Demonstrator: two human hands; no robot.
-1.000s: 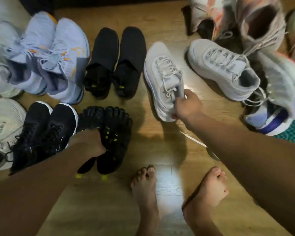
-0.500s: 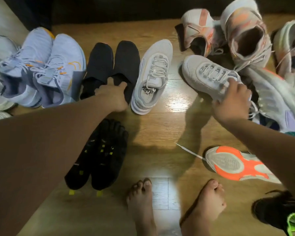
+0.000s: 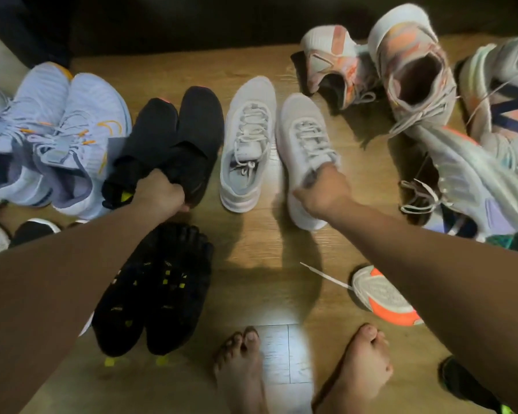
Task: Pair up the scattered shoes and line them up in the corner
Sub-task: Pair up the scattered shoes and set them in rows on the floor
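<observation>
My right hand grips the heel collar of a white sneaker, which stands right beside its white mate on the wooden floor. My left hand grips the heels of the black slip-on pair, just left of the white pair. Left of those sits a light blue pair. A black toe-shoe pair lies in front, under my left forearm.
A loose heap fills the right side: pink-and-white sneakers, pale mesh shoes, an orange-soled shoe and a black shoe. My bare feet stand at the bottom. A dark wall runs behind.
My right hand took hold of the second white sneaker and brought it left, beside its mate. My left hand closed on the heels of the black slip-ons.
</observation>
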